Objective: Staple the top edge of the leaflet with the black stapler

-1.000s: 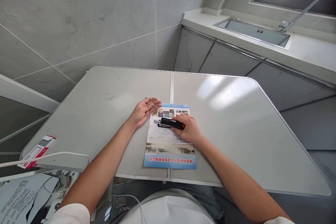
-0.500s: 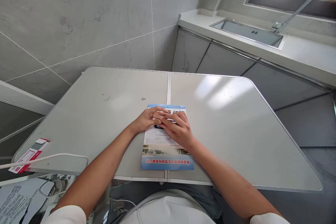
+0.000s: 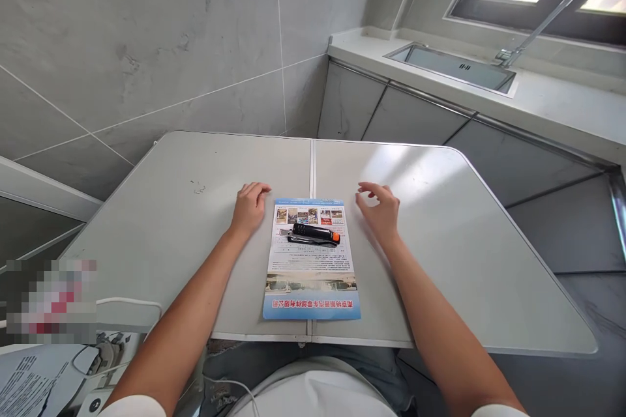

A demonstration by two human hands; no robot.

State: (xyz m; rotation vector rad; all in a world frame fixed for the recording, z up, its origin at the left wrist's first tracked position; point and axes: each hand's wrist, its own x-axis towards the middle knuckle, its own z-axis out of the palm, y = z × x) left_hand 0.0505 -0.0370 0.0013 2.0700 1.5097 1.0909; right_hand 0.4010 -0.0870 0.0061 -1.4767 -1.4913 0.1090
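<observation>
A black stapler (image 3: pixel 313 234) with an orange end lies across a printed leaflet (image 3: pixel 313 260). Its metal tip points left. To the left of the leaflet, my left hand (image 3: pixel 250 205) rests near the table surface, fingers loosely bent and pointing right; its thumb is hidden. On the other side, my right hand (image 3: pixel 380 208) is held beside the leaflet's upper right corner, with a gap between thumb and curled fingers. Neither hand touches the stapler, and nothing shows in either one.
The pale folding table (image 3: pixel 464 260) has a seam down its middle. Tiny dark bits (image 3: pixel 198 187) lie at the upper left. A white cable (image 3: pixel 130 301) crosses the left edge, near a blurred patch. A counter with a sink (image 3: pixel 454 68) and tap (image 3: pixel 548 16) stands beyond.
Both hands have come off the stapler and moved apart, one to each side of the leaflet. The stapler is now uncovered. A small grey piece left of the leaflet is no longer visible.
</observation>
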